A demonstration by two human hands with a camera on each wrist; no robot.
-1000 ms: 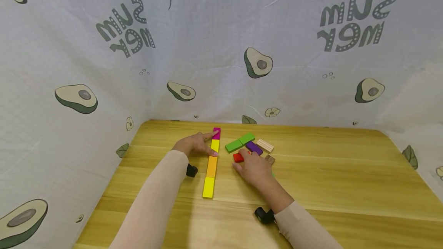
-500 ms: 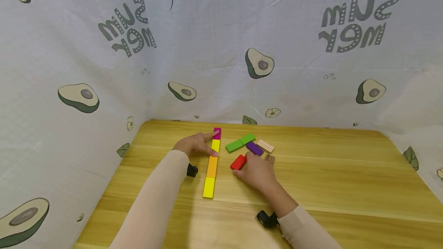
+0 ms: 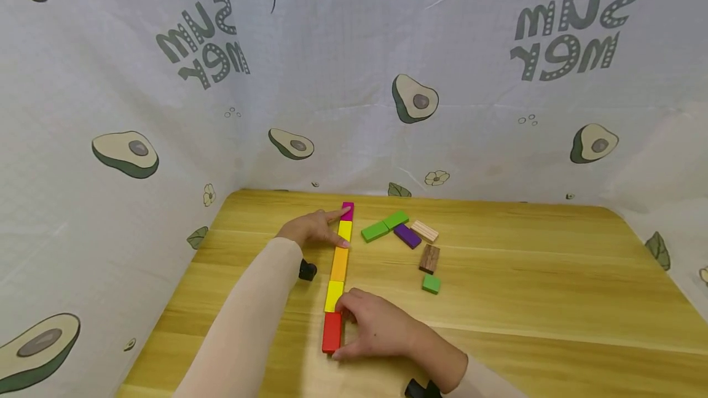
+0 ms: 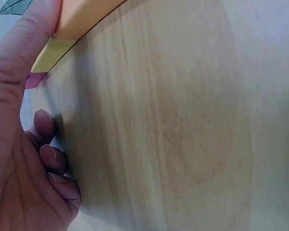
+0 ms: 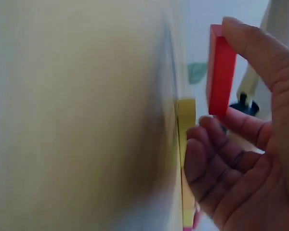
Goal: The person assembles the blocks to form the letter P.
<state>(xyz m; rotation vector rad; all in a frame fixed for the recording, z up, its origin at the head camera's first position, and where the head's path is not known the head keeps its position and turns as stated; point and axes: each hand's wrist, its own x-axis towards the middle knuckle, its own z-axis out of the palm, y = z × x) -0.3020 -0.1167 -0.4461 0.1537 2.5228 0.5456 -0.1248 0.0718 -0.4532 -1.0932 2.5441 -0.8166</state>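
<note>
Red block (image 3: 332,331) between right-hand fingers (image 3: 348,306)

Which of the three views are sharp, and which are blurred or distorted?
Head view: sharp, evenly lit, but wide-angle bending curves the table edges. Left wrist view: wood grain smeared, left hand fairly clear. Right wrist view: table strongly blurred; red block and right hand are clearer.

Bare table (image 3: 553,275) right of loose blocks (image 3: 430,258); block row (image 3: 338,263) bars left.
</note>
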